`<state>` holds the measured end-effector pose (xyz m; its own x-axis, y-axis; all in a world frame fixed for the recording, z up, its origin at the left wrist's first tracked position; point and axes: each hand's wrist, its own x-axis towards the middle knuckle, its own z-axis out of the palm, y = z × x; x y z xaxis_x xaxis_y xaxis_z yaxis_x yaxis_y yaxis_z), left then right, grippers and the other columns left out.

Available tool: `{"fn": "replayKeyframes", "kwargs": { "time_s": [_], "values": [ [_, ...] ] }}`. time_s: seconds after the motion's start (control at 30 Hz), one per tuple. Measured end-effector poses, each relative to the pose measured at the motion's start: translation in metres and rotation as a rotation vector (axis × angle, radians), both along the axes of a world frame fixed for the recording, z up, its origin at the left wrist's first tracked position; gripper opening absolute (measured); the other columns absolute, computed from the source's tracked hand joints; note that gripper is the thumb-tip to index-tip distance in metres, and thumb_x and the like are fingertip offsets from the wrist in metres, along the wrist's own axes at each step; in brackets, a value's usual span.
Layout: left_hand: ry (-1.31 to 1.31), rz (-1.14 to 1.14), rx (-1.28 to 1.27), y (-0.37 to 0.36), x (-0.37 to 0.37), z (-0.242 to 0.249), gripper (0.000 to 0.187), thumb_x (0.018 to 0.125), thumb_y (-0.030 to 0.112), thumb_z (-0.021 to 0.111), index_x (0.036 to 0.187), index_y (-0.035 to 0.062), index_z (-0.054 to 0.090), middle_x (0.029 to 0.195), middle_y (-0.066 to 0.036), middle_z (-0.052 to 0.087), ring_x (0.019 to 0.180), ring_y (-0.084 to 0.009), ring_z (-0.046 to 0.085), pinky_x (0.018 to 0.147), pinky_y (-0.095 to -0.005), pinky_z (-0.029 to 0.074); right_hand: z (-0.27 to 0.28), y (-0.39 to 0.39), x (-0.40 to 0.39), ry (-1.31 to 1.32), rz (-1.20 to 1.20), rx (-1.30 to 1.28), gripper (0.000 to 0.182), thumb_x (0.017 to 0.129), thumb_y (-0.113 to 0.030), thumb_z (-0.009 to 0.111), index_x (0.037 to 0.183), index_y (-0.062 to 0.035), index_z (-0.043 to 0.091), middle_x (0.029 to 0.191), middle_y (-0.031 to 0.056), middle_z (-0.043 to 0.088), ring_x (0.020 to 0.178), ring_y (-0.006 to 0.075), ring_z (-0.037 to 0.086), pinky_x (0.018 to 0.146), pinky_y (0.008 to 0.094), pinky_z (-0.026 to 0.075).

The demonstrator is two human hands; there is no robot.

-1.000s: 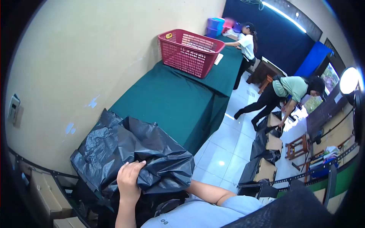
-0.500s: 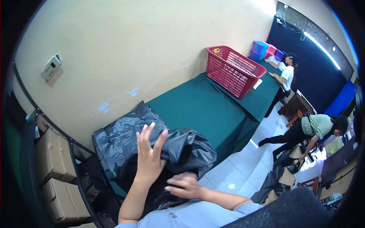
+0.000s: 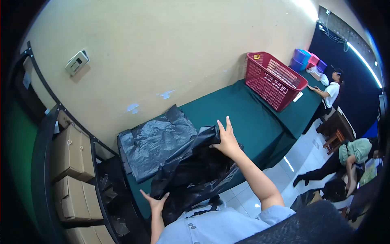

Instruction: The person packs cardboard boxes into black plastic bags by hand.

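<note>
A crumpled black plastic bag (image 3: 199, 166) stands in front of my body, its dark hollow side facing up. My right hand (image 3: 227, 142) is at its far right edge, with fingers stretched up and apart and the thumb near the plastic. At the bag's near left edge is my left hand (image 3: 156, 203), thumb and fingers spread wide, the thumb tip by the plastic. Whether either hand presses on the bag is hard to tell. Beyond it, a flat pile of black plastic sheets or bags (image 3: 156, 140) lies on the green-covered table (image 3: 227, 105).
A red plastic basket (image 3: 272, 83) stands farther along the table, with coloured bins (image 3: 300, 59) behind it. One person (image 3: 331, 93) stands at the far end; another person (image 3: 355, 154) bends down at right. Cardboard boxes (image 3: 73, 156) fill a rack on the left.
My hands have moved apart, the right one up and outward, the left one down and left. The black bag now shows a wide dark hollow between them. My view has shifted left.
</note>
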<state>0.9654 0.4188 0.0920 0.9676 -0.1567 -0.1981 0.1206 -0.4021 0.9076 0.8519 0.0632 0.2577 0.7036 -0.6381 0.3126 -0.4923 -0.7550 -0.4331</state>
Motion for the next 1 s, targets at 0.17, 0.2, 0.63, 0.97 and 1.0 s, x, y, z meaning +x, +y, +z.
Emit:
{"fn": "replayKeyframes", "kwargs": {
  "time_s": [0.17,0.2,0.63,0.97,1.0],
  "values": [
    [0.041,-0.181,-0.265,-0.036,0.035,-0.046,0.074,0.074,0.014,0.075,0.135,0.0027,0.036,0.109,-0.016,0.059,0.099,-0.0249,0.058,0.087,-0.0324,0.043,-0.061,-0.033,0.029,0.223,0.106,0.45,0.049,0.076,-0.01,0.058,0.122,0.0034,0.048,0.114,0.0277,0.054,0.111,0.038,0.052,0.096,0.0441,0.041],
    [0.041,-0.173,-0.267,-0.039,0.042,-0.049,0.074,0.074,0.014,0.075,0.135,0.0027,0.036,0.109,-0.016,0.059,0.099,-0.0249,0.058,0.087,-0.0324,0.043,-0.072,-0.037,0.031,0.029,0.077,0.515,0.042,0.078,-0.008,0.052,0.117,0.0048,0.053,0.105,0.0263,0.061,0.104,0.0351,0.058,0.092,0.0423,0.043],
    [0.661,-0.786,-0.03,0.003,0.146,0.072,0.034,0.082,0.023,0.065,0.104,-0.0018,0.057,0.096,-0.007,0.062,0.093,-0.0134,0.059,0.079,-0.0335,0.049,-0.031,-0.127,-0.124,-0.354,0.225,1.66,0.021,0.088,-0.011,0.052,0.093,0.0053,0.064,0.092,0.0118,0.066,0.08,0.0191,0.065,0.073,0.0298,0.054],
    [-0.819,0.036,-0.164,-0.096,0.114,0.109,0.029,0.076,-0.002,0.059,0.104,0.0015,0.051,0.097,-0.01,0.054,0.09,-0.0226,0.053,0.081,-0.0336,0.043,-0.065,-0.089,-0.077,-0.187,-0.337,0.177,0.053,0.08,-0.009,0.064,0.129,-0.0032,0.043,0.122,0.0176,0.044,0.108,0.0277,0.05,0.092,0.0392,0.041],
    [-0.894,-0.124,-0.214,-0.105,0.096,0.116,0.021,0.077,-0.001,0.059,0.097,0.0022,0.054,0.093,-0.009,0.054,0.081,-0.0225,0.052,0.073,-0.0333,0.044,-0.033,-0.065,-0.071,-0.325,-0.298,0.022,0.05,0.079,-0.005,0.061,0.126,-0.0028,0.045,0.118,0.0163,0.047,0.104,0.0274,0.052,0.091,0.0386,0.042]
  ]
}}
